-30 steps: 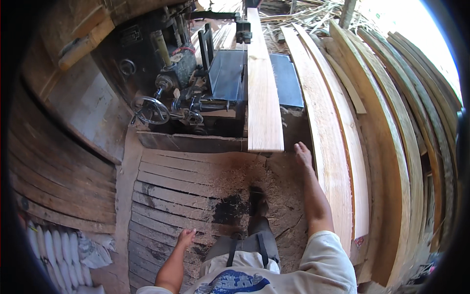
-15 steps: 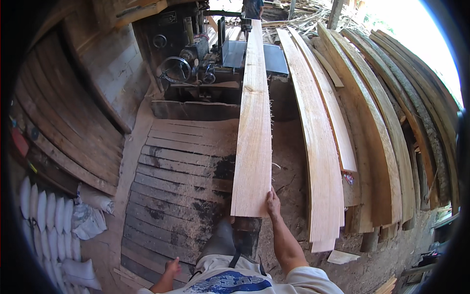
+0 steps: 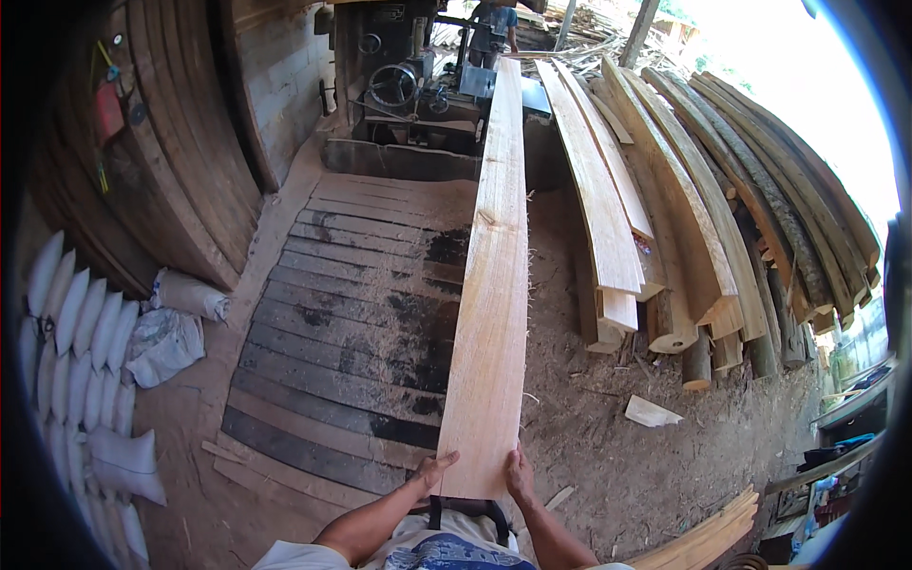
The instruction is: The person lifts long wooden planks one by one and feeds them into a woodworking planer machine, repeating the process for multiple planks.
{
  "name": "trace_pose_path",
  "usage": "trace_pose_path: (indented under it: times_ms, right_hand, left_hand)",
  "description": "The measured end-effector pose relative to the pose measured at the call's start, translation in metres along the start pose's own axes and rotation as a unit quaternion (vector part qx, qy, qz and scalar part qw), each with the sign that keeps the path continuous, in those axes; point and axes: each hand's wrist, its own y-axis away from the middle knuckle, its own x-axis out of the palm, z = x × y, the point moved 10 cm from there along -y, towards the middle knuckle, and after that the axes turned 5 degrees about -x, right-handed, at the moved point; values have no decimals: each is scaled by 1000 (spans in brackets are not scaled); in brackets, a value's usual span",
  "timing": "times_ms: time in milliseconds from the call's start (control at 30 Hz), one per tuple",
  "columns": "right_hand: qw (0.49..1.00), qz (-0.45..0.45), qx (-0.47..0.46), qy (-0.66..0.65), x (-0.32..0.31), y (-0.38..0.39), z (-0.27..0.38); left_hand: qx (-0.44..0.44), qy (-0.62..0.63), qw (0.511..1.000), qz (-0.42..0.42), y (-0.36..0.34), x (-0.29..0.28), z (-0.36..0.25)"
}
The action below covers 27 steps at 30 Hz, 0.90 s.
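Note:
A long pale wooden plank [image 3: 491, 323] stretches away from my body, its far end at the metal table of a dark saw-like machine [image 3: 404, 57]. My left hand [image 3: 436, 472] is closed on the plank's left edge close to the near end. Opposite it, my right hand [image 3: 519, 478] grips the right edge, with its fingers partly hidden by the wood. Splintery fibres hang along the right edge, and a knot shows partway up the face.
Long sawn boards [image 3: 608, 237] and thicker slabs [image 3: 698, 256] lie stacked on the right. Sawdust covers a slatted floor [image 3: 332, 313] at left. White sacks [image 3: 85, 323] are piled by the wall. Beyond the machine stands another person [image 3: 489, 38]. An offcut [image 3: 652, 411] lies on the ground.
The plank has come nearer to me, away from the machine. My left hand, free before, now holds its left edge; my right hand keeps its grip. The view has shifted back.

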Motion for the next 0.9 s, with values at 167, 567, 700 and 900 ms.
trace_pose_path:
  times_ms: [167, 567, 700, 900]
  right_hand:
    - [985, 39, 157, -69, 17, 177, -45]
    - [988, -13, -80, -132, 78, 333, -26]
    - [985, 15, -66, -157, 123, 447, -80]
    - [985, 15, -37, -170, 134, 567, -136]
  left_hand:
    - [-30, 22, 999, -26, 137, -39, 145]
    - [27, -9, 998, -60, 362, -133, 453]
    - [-29, -5, 994, -102, 470, -190, 530]
    - [57, -70, 974, -206, 563, -192, 614]
